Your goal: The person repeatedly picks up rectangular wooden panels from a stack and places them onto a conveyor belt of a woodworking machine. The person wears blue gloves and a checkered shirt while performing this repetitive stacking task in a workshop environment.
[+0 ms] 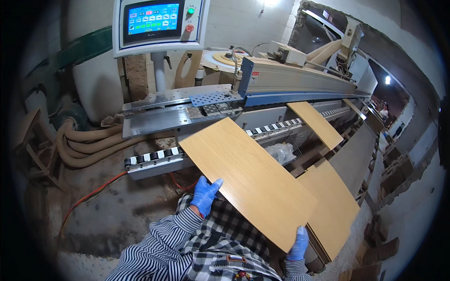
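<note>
A rectangular wood-grain board (246, 179) is held tilted in front of me by both hands, which wear blue gloves. My left hand (205, 195) grips its near edge at the left, thumb on top. At the near right corner my right hand (299, 244) holds the board, its fingers partly hidden beneath. The board's far left end lies over the roller rail (154, 159) of an edge-banding machine (299, 79). Another narrow board (314, 124) sits farther along, against the machine. To the right, a stack of similar boards (334, 207) lies partly under the held one.
A control panel with a lit screen (153, 19) stands at the upper left. Brown dust hoses (88, 147) and an orange cable (95, 192) run over the floor at left. Wood pieces (383, 251) lie at the lower right. A person (384, 110) is far back.
</note>
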Demonstrator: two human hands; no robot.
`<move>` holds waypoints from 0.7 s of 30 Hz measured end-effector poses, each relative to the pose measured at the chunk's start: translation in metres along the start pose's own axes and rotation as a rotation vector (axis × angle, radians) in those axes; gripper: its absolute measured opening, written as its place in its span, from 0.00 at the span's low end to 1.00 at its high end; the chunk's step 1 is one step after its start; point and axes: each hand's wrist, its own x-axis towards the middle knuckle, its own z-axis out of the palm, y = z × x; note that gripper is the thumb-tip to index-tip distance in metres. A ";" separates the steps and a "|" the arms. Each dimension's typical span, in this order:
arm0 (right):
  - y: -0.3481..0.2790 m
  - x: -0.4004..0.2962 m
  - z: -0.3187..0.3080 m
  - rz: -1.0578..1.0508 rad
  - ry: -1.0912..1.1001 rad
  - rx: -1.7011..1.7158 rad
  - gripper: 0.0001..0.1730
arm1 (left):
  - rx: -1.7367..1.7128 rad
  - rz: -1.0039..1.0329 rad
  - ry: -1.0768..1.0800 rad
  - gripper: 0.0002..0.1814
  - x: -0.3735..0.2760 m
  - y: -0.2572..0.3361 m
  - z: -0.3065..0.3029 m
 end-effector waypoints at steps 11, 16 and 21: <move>-0.003 -0.012 0.129 0.468 -0.833 0.096 0.25 | -0.292 0.055 -0.040 0.23 -0.051 0.032 -0.063; 0.007 -0.015 0.162 0.454 -0.931 0.051 0.21 | -0.063 0.166 0.020 0.34 -0.075 0.050 -0.081; -0.005 -0.020 0.174 0.309 -0.870 -0.057 0.21 | 0.066 0.242 0.028 0.41 -0.080 0.064 -0.080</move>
